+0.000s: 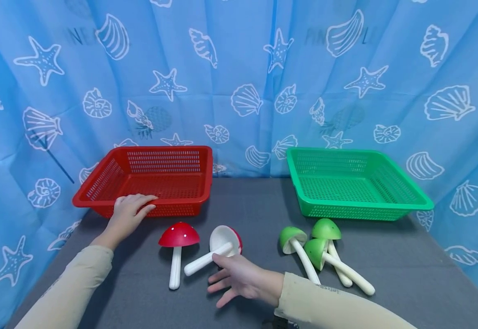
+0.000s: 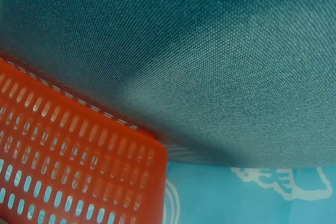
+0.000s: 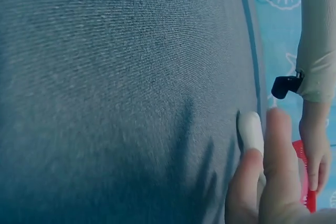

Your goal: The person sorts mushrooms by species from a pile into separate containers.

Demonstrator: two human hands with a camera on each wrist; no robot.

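My left hand (image 1: 128, 212) grips the front rim of the red basket (image 1: 181, 201), its fingers over the edge and thumb outside. The right wrist view also catches this left hand (image 3: 316, 153) at the red rim. My right hand (image 1: 244, 278) has its fingers spread, the topmost finger by the white stem of a tipped red-capped toy mushroom (image 1: 206, 263); whether it touches cannot be told. Part of a white stem (image 3: 251, 129) shows behind that hand's fingers (image 3: 278, 156). Another red-capped mushroom (image 1: 179, 236) lies to the left, between both hands.
Several green-capped mushrooms (image 1: 325, 228) lie in a cluster at right, partly overlapping. Behind them stands a green basket (image 1: 362, 208). A grey cloth (image 1: 247, 205) covers the table, and a blue seashell-patterned curtain (image 1: 239, 68) hangs at the back. The left wrist view shows the red basket's slotted wall (image 2: 79, 145).
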